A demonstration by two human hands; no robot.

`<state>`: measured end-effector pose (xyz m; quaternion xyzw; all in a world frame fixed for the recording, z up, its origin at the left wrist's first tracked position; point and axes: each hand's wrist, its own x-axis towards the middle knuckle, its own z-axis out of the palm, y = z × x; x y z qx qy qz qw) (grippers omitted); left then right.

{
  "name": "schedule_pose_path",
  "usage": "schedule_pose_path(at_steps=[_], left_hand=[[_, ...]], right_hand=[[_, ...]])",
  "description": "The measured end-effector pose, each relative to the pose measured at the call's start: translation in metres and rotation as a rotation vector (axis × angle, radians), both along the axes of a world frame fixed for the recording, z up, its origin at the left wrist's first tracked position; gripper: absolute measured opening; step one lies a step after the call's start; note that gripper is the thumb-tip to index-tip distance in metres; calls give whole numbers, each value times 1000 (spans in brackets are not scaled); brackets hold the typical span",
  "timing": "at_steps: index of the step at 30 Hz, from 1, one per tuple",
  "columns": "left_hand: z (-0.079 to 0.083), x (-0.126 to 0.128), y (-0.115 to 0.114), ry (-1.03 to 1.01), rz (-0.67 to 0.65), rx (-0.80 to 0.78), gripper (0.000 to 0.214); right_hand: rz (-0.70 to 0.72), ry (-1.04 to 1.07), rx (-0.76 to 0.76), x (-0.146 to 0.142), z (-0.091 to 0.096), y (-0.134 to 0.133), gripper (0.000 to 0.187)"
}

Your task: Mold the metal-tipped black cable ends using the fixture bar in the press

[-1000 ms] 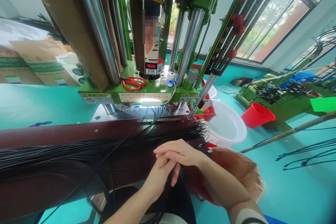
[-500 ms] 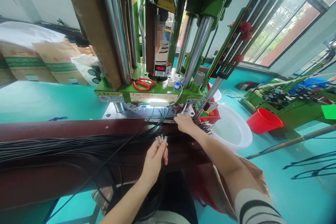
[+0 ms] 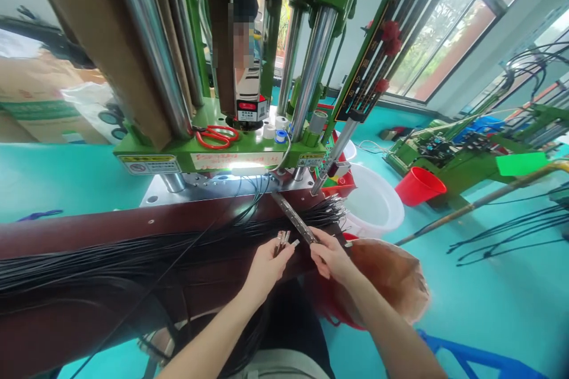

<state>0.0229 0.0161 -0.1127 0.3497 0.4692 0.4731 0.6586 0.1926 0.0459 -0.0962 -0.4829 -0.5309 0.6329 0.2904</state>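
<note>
My left hand (image 3: pixel 265 264) is closed on a small bunch of metal connector ends (image 3: pixel 281 239) that stick up from its fingertips. My right hand (image 3: pixel 329 256) grips the near end of a long narrow metal strip (image 3: pixel 294 219), which slants up to the plate under the green press (image 3: pixel 208 157). Both hands hover over a thick bundle of black cables (image 3: pixel 146 246) laid along a dark brown bench (image 3: pixel 80 228). Several cable tips (image 3: pixel 335 206) fan out just past my right hand.
Red scissors (image 3: pixel 214 136) and small tape rolls (image 3: pixel 274 130) lie on the press table. A white basin (image 3: pixel 372 204) and a red bucket (image 3: pixel 418 185) stand on the teal floor at right. A brown bag (image 3: pixel 391 275) sits by my right arm. A person stands behind the press.
My right hand pulled back from the press plate toward me and now holds the metal strip. My left hand still holds the connector ends, a little further right.
</note>
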Motion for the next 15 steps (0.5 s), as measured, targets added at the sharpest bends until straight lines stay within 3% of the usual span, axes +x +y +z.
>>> schedule_pose_path(at_steps=[3,6,15], left_hand=[[-2,12,7,105,-76,38,31],[-3,18,14,158,-88,90,30],[-1,19,17,201,-104,195,22]], right_hand=[[-176,248,-2,-8,-16,-9,50],[-235,362,0,-15,-22,-5,55],[-226,244,111,-16,-26,-7,54]])
